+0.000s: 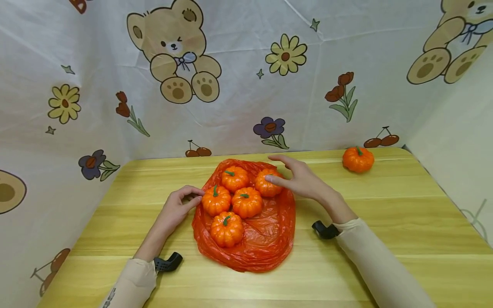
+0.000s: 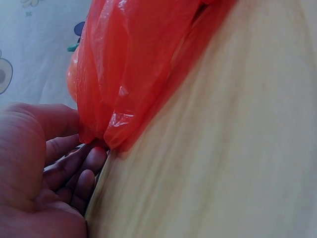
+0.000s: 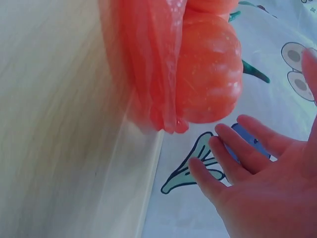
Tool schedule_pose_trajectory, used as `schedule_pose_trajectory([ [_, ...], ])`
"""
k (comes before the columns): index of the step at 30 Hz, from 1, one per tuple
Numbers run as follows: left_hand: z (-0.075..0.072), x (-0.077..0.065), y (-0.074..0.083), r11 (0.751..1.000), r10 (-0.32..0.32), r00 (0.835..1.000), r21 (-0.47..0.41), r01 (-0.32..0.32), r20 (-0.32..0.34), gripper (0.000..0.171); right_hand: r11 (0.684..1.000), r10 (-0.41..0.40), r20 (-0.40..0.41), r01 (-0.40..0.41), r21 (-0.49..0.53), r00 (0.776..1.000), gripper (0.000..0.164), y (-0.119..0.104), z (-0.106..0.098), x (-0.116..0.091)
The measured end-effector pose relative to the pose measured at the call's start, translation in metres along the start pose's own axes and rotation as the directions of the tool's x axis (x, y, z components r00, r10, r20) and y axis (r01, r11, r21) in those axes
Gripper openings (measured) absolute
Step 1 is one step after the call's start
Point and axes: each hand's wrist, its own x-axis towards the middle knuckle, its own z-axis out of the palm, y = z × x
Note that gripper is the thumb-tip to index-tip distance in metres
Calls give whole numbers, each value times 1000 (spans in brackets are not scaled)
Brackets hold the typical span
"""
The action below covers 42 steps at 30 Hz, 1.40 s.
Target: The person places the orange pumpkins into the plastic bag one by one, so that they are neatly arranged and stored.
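A red plastic bag [image 1: 269, 256] lies spread open on the table, its rim rolled around several small orange pumpkins with green stems. At the bag's left rim, beside the left pumpkin [image 1: 216, 201], my left hand [image 1: 179, 207] pinches the plastic between thumb and fingers; the left wrist view shows the bag film [image 2: 133, 74] at the fingertips. My right hand [image 1: 304, 179] hovers over the bag's back right rim with fingers spread. Its thumb passes in front of the back right pumpkin [image 1: 263, 186]. In the right wrist view a gap separates the fingers from the nearest pumpkin [image 3: 208, 69].
A lone orange pumpkin [image 1: 358, 160] sits at the back right of the wooden table [image 1: 385, 214]. Behind and to the left hangs a white cloth [image 1: 239, 85] printed with bears and flowers. Each wrist wears a black device.
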Motion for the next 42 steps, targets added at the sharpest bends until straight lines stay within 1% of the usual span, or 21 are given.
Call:
schedule_pose_trajectory([
  [3, 0, 0, 0, 1000, 4, 1000, 0, -4, 3, 17, 1000, 3, -35, -2, 9, 999, 62, 4, -5, -2],
  [5, 0, 0, 1, 1000, 7, 1000, 1, -7, 5, 17, 1000, 9, -51, -8, 15, 999, 60, 8, -8, -4],
  [10, 0, 1, 0, 1000, 2, 1000, 18, -2, 3, 16, 999, 31, -84, -32, -3, 996, 62, 17, -19, -7],
  [16, 0, 1, -2, 1000, 14, 1000, 26, -14, -3, 17, 998, 61, -156, -61, 5, 986, 61, 26, -33, -13],
  [22, 0, 0, -1, 1000, 2, 1000, 26, -3, 4, 16, 992, 116, -193, -121, -17, 974, 62, 36, -55, -27],
  [30, 0, 0, 1, 1000, -11, 1000, 29, 11, 4, 15, 989, 144, -290, -149, 3, 946, 60, 49, -84, -48],
  [33, -1, 0, 1, 1000, -10, 1000, 25, 10, 2, 15, 985, 155, -324, -169, -18, 933, 61, 56, -94, -56],
  [38, -1, 0, 1, 1000, -1, 1000, 24, 1, 7, 15, 977, 177, -386, -208, -40, 905, 61, 69, -114, -73],
  [42, -1, 0, 1, 1000, -8, 1000, 25, 8, 7, 16, 983, 150, -455, -182, -28, 878, 57, 82, -128, -82],
])
